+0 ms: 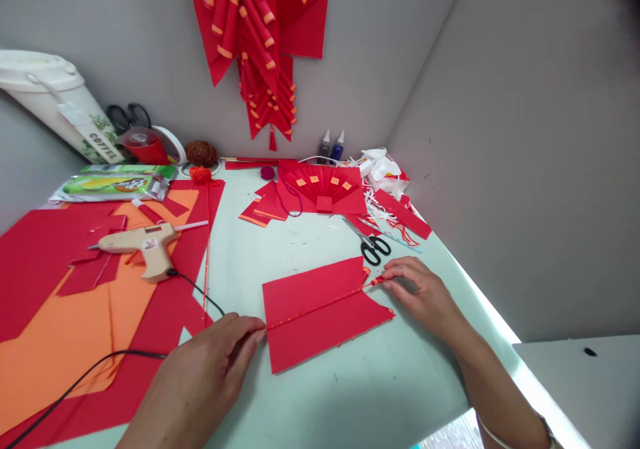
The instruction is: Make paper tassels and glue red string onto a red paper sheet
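Note:
A red paper panel (320, 302) with a notched right end lies on the table. A thin red string (315, 310) runs lengthwise across it. At the panel's left edge, my left hand (220, 362) pinches the string's end between thumb and fingers. Off the notched end, my right hand (425, 296) pinches a small red tassel (379, 280) at the string's other end; the fingers partly hide it. Just beyond my right hand lie black-handled scissors (371, 249), partly open.
To the left, a cream glue gun (150, 246) with a black cord rests on red and orange paper (65, 349). Toward the back are a red paper fan (325, 189), two small bottles (331, 148) and paper scraps (385, 176). Red firecracker decorations (273, 96) hang on the wall.

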Available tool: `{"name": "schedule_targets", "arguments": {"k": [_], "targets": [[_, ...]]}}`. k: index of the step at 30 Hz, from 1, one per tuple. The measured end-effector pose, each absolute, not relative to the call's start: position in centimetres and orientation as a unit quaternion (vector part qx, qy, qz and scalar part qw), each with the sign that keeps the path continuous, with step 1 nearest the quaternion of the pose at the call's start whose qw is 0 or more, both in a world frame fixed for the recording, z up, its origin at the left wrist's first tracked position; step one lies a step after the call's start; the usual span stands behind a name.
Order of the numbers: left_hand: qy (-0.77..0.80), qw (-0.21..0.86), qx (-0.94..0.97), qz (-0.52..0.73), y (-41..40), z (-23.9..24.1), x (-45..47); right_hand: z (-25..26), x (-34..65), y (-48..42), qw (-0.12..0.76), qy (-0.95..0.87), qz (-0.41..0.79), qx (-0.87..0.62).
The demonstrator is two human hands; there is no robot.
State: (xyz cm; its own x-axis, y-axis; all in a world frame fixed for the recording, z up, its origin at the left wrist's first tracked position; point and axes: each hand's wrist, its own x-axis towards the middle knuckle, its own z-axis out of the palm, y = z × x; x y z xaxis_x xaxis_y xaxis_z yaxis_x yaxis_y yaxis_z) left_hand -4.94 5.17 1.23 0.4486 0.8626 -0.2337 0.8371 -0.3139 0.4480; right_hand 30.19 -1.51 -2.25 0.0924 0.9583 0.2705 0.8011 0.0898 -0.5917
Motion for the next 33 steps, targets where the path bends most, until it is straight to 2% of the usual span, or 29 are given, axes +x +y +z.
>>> {"name": "schedule_targets", "arguments": {"k": [33], "targets": [[0.521, 0.278, 0.805, 0.045, 5.76, 0.79, -5.00, -1.74, 29.46, -1.59, 0.295, -0.672, 0.129, -0.667]]}}
